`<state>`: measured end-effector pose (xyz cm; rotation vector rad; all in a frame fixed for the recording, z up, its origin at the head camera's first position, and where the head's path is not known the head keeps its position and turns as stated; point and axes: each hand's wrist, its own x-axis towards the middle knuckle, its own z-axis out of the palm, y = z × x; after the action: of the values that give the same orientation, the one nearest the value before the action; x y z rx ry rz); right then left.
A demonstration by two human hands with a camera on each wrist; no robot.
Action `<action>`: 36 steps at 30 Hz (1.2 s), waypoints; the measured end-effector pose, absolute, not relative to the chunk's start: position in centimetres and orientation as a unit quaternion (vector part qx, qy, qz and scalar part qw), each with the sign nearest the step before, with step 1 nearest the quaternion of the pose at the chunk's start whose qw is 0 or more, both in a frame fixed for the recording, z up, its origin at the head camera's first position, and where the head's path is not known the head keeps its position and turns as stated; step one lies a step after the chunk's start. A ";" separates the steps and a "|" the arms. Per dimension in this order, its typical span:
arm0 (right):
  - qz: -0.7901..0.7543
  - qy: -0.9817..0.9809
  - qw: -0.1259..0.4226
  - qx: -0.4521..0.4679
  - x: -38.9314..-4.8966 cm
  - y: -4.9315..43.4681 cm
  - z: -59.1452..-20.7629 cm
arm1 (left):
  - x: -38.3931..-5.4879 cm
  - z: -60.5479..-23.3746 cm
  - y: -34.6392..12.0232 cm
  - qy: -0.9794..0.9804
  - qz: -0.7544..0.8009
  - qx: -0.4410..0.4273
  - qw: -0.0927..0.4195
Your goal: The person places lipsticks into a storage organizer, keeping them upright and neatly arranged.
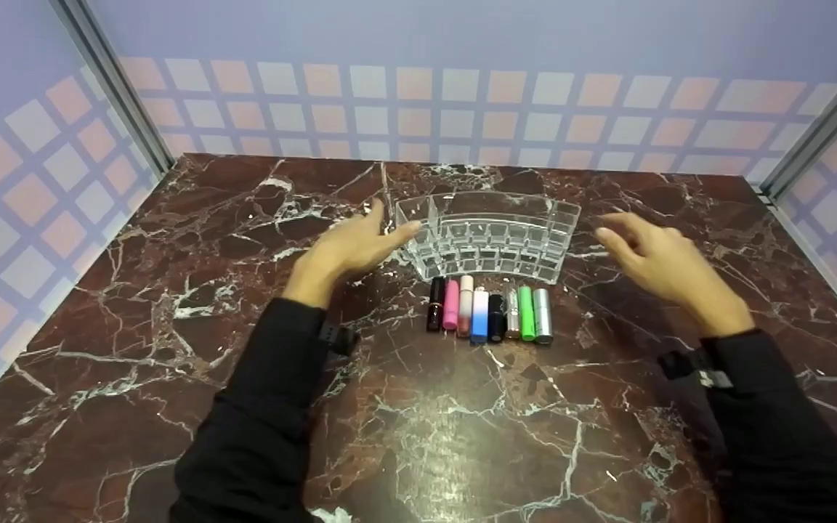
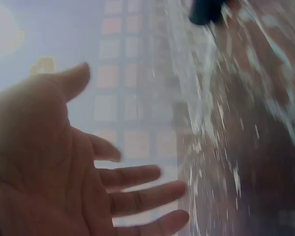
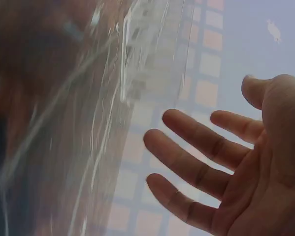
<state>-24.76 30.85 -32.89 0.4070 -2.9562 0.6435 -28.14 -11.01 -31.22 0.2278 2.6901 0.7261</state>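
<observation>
A clear acrylic organizer (image 1: 492, 225) with curved rows of small compartments stands on the marble-patterned table. Just left of it is my left hand (image 1: 349, 248), fingers spread, thumb close to the organizer's left side. To the right, my right hand (image 1: 658, 258) hovers apart from the organizer with fingers relaxed. Both wrist views show bare palms with nothing held. In front of the organizer lies a row of lipstick-like tubes: black (image 1: 436, 305), pink (image 1: 451, 305), white and brown (image 1: 465, 309), white and blue (image 1: 479, 317), another black (image 1: 496, 317), clear-topped (image 1: 512, 312), green (image 1: 527, 314) and silver (image 1: 543, 317).
The dark red marble-patterned table (image 1: 171, 378) has white veins and a bright reflection near the front. Panels with pink and white squares (image 1: 462, 87) close off the back and sides. Metal posts (image 1: 117, 80) stand at the back corners.
</observation>
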 end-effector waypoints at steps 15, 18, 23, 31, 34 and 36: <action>0.187 -0.981 -0.005 0.057 -27.3 26.3 -34.8 | -28.7 -32.2 -6.3 0.967 0.200 0.040 0.150; 0.176 -0.983 0.004 0.049 -27.4 26.0 -35.2 | -28.9 -32.6 -6.2 0.970 0.194 0.044 0.138; 0.164 -0.985 0.009 0.052 -27.5 25.7 -35.7 | -29.1 -33.0 -6.4 0.974 0.183 0.047 0.126; 0.147 -0.988 0.007 0.039 -27.6 25.2 -35.8 | -29.4 -33.6 -6.1 0.977 0.163 0.050 0.129; 0.146 -0.989 0.000 0.037 -27.6 25.1 -35.7 | -29.4 -33.7 -6.0 0.977 0.163 0.049 0.126; 0.146 -0.989 -0.003 0.038 -27.7 25.1 -35.7 | -29.5 -33.8 -6.0 0.978 0.165 0.049 0.121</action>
<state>-27.65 25.07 -35.71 0.1203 -3.1107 0.4588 -29.47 -6.01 -33.82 0.1427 2.8557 0.4834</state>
